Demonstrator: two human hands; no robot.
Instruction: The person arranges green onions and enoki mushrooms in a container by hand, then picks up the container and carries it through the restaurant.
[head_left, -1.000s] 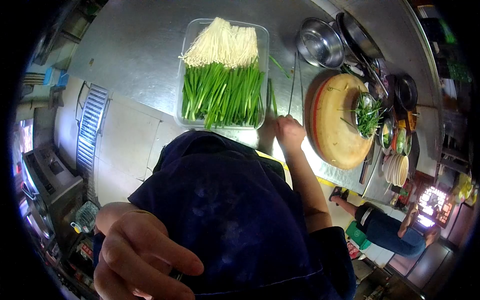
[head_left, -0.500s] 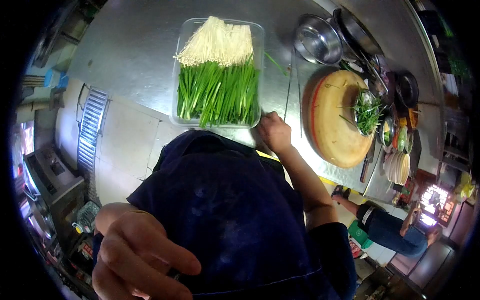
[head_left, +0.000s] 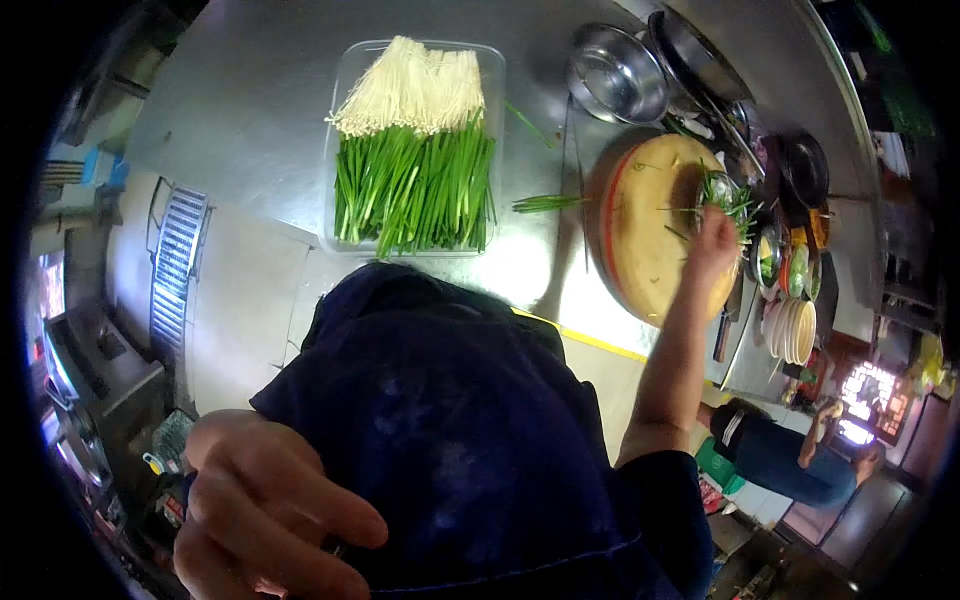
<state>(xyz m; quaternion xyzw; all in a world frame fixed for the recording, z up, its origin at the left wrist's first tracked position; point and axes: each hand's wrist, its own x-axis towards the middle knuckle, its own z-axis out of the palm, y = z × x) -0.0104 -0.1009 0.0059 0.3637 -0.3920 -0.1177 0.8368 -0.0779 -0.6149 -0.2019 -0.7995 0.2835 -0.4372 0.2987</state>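
Note:
My right hand [head_left: 714, 240] reaches over the round wooden chopping board to a metal bowl of cut green chives [head_left: 735, 205]. Its fingers are closed at the chives, their tips partly hidden. Close to the camera, in front of my dark apron, my left hand [head_left: 275, 510] has curled fingers; whatever is between them is hidden. A clear plastic tray [head_left: 328, 190] holds white enoki mushrooms [head_left: 415, 90] above a row of cut chives [head_left: 415, 190]. Between tray and board, a small bunch of chives [head_left: 548, 203] lies on the steel table.
The chopping board [head_left: 650, 240] stands right of the tray. Metal bowls [head_left: 617, 75] sit behind it. A knife [head_left: 722, 335], stacked bowls [head_left: 790, 330] and small dishes crowd the right side. Another person [head_left: 790, 460] stands at lower right. A floor drain [head_left: 180, 270] is at left.
My right hand has moved from beside the tray's lower right corner to the bowl of chives. A small chive bunch now shows on the table. My left hand has barely moved.

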